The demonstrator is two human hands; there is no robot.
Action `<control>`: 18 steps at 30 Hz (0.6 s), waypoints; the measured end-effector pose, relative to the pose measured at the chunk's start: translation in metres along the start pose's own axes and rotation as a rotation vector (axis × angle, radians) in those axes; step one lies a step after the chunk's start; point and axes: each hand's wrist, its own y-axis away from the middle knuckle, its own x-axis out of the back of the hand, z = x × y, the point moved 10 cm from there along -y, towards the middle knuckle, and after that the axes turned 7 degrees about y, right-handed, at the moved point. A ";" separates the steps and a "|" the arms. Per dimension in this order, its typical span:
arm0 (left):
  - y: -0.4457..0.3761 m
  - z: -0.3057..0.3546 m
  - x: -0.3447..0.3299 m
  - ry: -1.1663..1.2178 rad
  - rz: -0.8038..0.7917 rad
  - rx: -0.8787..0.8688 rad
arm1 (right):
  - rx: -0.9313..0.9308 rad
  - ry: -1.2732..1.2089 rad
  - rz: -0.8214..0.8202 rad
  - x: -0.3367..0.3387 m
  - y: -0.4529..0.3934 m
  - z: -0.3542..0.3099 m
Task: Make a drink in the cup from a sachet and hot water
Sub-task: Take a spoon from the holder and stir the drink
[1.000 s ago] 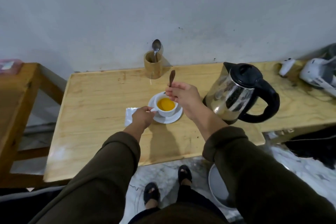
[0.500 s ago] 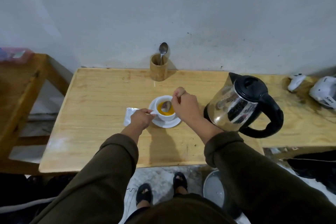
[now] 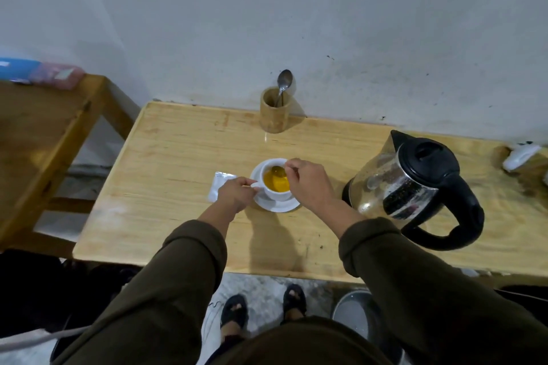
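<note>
Head camera looks down on a wooden table. A white cup with an orange drink stands on a white saucer near the middle of the table. My reading is that the left hand pinches the cup's handle on its left side. The right hand is closed around a spoon, and the bowl of the spoon is inside the cup. A white sachet lies flat just left of the saucer, partly under the left hand. A kettle stands to the right, apart from the cup. At the far edge, a wooden holder keeps another spoon.
</note>
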 end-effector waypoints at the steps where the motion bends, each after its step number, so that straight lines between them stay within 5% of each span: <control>1: 0.000 0.000 0.000 0.011 0.000 0.002 | -0.006 -0.024 -0.015 -0.002 0.000 0.001; 8: 0.000 -0.002 -0.001 0.058 0.013 0.012 | -0.022 -0.120 -0.092 -0.008 0.001 0.002; 18: 0.003 -0.002 0.000 0.068 0.032 0.011 | 0.055 0.044 -0.049 0.000 -0.004 0.001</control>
